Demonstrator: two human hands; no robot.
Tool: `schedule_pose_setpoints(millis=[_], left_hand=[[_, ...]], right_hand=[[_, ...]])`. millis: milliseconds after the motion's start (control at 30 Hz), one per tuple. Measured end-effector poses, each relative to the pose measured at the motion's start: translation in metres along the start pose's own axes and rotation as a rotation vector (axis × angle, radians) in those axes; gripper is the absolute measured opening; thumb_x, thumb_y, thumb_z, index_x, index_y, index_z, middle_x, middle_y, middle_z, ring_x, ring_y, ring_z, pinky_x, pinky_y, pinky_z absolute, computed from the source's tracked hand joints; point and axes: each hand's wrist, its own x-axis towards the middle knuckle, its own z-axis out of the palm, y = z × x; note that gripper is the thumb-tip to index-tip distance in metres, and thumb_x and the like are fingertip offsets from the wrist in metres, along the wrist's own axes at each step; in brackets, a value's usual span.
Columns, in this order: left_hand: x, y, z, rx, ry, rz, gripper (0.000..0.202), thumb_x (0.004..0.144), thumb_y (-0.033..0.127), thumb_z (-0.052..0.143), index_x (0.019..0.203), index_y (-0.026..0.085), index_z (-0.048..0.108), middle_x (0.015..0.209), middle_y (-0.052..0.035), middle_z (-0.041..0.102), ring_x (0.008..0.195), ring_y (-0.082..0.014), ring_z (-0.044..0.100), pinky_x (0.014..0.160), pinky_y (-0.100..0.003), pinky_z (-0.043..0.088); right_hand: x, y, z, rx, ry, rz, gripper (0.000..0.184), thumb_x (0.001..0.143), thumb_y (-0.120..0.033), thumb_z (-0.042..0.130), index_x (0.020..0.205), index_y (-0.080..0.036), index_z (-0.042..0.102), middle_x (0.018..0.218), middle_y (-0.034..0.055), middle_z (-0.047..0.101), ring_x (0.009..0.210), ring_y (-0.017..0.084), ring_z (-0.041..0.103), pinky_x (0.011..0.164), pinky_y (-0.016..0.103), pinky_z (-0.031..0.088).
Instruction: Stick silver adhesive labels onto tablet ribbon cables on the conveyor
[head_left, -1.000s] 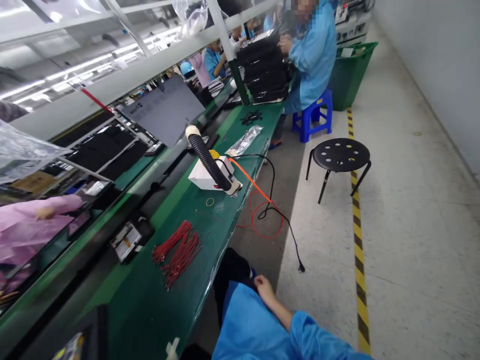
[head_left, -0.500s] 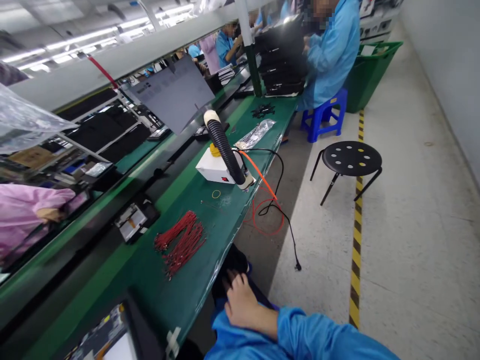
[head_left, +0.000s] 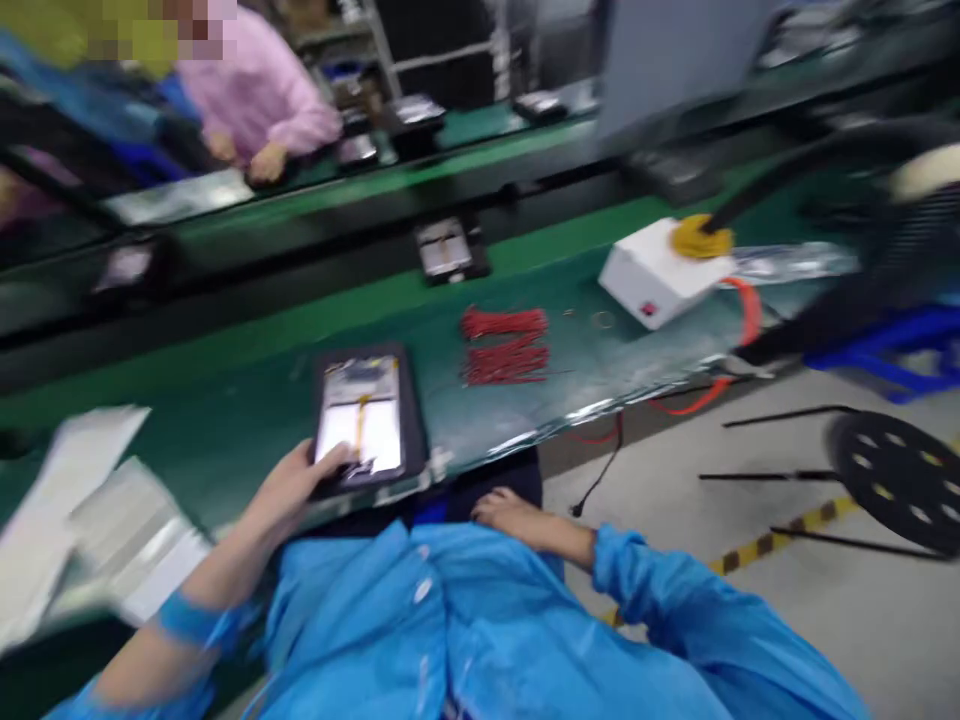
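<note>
On the bench in front of me lies an opened tablet-like device [head_left: 362,415] in a dark frame, with pale battery-like panels, a yellow strip and a circuit board along its far end. My left hand [head_left: 304,475] grips its near left side, thumb over the top and the other fingers mostly hidden at the edge. My right hand [head_left: 510,508] rests on my lap below the bench edge, fingers laid flat and holding nothing. To the right of the device are two bundles of red wires [head_left: 506,345].
A white box [head_left: 664,275] with a yellow fitting and black hose stands to the right. Another opened device [head_left: 444,250] sits on the line behind. White sheets [head_left: 135,535] lie at left. A black stool [head_left: 896,480] stands right; a person in pink [head_left: 255,85] works across.
My view has swung left and down, bringing my left hand and the whole opened device into sight. My right hand still rests on my lap.
</note>
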Motion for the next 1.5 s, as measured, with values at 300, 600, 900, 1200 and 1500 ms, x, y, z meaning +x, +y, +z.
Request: schedule_pose_setpoints(millis=[300, 600, 900, 1200, 1500], left_hand=[[-0.01, -0.075, -0.021, 0.21, -0.063, 0.181, 0.114, 0.075, 0.051, 0.089, 0.168, 0.014, 0.034, 0.161, -0.0239, 0.05, 0.142, -0.0456, 0.057, 0.118, -0.062, 0.05], [-0.031, -0.123, -0.014, 0.255, 0.077, 0.367, 0.119, 0.092, 0.051, 0.075, 0.176, 0.02, -0.004, 0.165, -0.0255, 0.042, 0.133, -0.039, 0.061, 0.108, -0.058, 0.056], [0.001, -0.119, -0.082, 0.17, 0.283, 0.458, 0.041, 0.099, 0.043, 0.068, 0.135, 0.023, 0.068, 0.144, -0.0143, 0.064, 0.136, -0.0359, 0.059, 0.113, -0.056, 0.051], [0.018, -0.042, -0.02, -0.17, -0.066, 0.441, 0.023, 0.096, 0.032, 0.066, 0.114, 0.017, 0.073, 0.082, -0.0012, 0.07, 0.066, -0.0126, 0.063, 0.065, -0.024, 0.05], [0.023, -0.044, -0.022, -0.214, -0.137, 0.33, 0.019, 0.094, 0.034, 0.067, 0.098, 0.016, 0.07, 0.077, -0.0015, 0.068, 0.061, -0.0126, 0.059, 0.058, -0.025, 0.044]], right_hand=[[0.05, -0.064, -0.035, -0.263, 0.328, -0.003, 0.037, 0.108, -0.038, 0.054, 0.133, -0.015, 0.067, 0.118, 0.0164, 0.073, 0.109, 0.032, 0.063, 0.097, 0.048, 0.051], [0.146, -0.094, -0.045, -0.408, 0.348, 0.186, 0.042, 0.105, -0.038, 0.059, 0.138, -0.013, 0.066, 0.118, 0.0157, 0.071, 0.111, 0.032, 0.057, 0.095, 0.047, 0.045], [0.179, -0.049, -0.117, -0.712, 0.354, 0.082, 0.017, 0.104, -0.019, 0.056, 0.099, -0.017, 0.072, 0.113, 0.0146, 0.065, 0.103, 0.03, 0.047, 0.085, 0.041, 0.034], [0.204, -0.118, -0.075, -0.567, 0.475, -0.31, 0.023, 0.111, -0.022, 0.046, 0.098, -0.02, 0.065, 0.104, 0.0084, 0.07, 0.095, 0.024, 0.049, 0.082, 0.038, 0.033], [0.203, -0.12, -0.051, -0.261, 0.532, -0.311, 0.021, 0.11, -0.025, 0.048, 0.097, -0.021, 0.064, 0.087, 0.0052, 0.068, 0.081, 0.019, 0.058, 0.077, 0.034, 0.041]])
